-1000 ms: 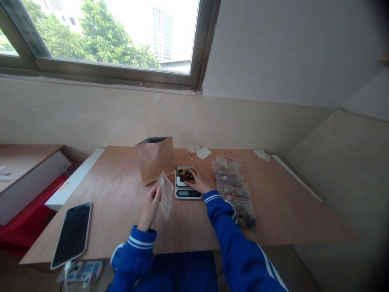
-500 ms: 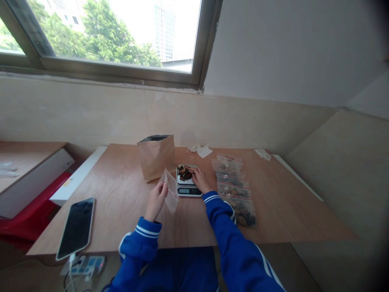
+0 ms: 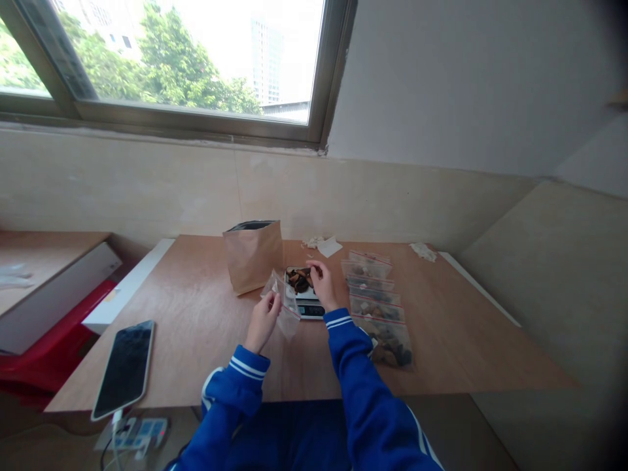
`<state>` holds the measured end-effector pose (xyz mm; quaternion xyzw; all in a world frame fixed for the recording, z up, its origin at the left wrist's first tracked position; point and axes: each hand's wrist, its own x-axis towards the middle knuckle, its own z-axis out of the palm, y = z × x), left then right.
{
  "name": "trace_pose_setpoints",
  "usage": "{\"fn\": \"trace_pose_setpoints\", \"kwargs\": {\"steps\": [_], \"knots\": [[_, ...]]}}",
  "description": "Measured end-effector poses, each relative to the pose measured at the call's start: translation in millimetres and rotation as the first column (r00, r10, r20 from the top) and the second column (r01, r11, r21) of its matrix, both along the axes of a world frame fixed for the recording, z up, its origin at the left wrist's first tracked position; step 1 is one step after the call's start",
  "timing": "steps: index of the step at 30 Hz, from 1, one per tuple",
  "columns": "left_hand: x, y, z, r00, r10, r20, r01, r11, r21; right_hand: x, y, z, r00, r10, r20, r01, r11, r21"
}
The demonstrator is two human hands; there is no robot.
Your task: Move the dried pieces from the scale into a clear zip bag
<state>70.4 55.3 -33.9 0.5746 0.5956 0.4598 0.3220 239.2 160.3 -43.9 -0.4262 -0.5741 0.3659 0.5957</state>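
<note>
My left hand [image 3: 265,318] holds up a small clear zip bag [image 3: 285,306] with a red seal line, just left of a small kitchen scale [image 3: 305,302]. On the scale's plate lies a pile of dark dried pieces [image 3: 299,280]. Over that pile my right hand [image 3: 321,282] hovers, its fingertips pinched on one or more of the pieces. Both arms wear blue sleeves with white stripes.
An open brown paper pouch [image 3: 254,255] stands left of the scale. Several filled zip bags [image 3: 377,304] lie in a row to the right. A phone [image 3: 125,367] on a cable rests at the table's front left. Crumpled paper scraps [image 3: 324,245] lie by the wall.
My left hand has carried the zip bag right, closer to the scale. My right hand has lifted from flat on the pile to a pinch above it.
</note>
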Motion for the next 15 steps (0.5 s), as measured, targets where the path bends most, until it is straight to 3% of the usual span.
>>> {"fn": "trace_pose_setpoints", "kwargs": {"steps": [3, 6, 8, 12, 15], "knots": [[2, 1, -1.0, 1.000, 0.000, 0.010, 0.000, 1.000, 0.007, -12, -21, 26, 0.940, 0.168, -0.297, -0.228, 0.957, -0.179], [3, -1, -4.5, 0.999, -0.010, 0.038, 0.009, 1.000, 0.026, -24, -38, 38, 0.852, 0.319, -0.415, -0.457, 0.840, -0.292], [3, -2, -7.3, 0.998, -0.014, 0.067, 0.011, 0.999, 0.048, -30, -45, 38, 0.862, 0.347, -0.371, -0.475, 0.807, -0.350], [4, -5, -11.6, 0.993, -0.021, 0.119, 0.011, 0.997, 0.082, -38, -48, 31, 0.956, 0.266, -0.123, -0.293, 0.878, -0.379], [4, -6, -14.9, 0.990, -0.020, 0.143, 0.007, 0.996, 0.092, -42, -51, 29, 0.940, 0.339, 0.034, -0.308, 0.889, -0.339]]}}
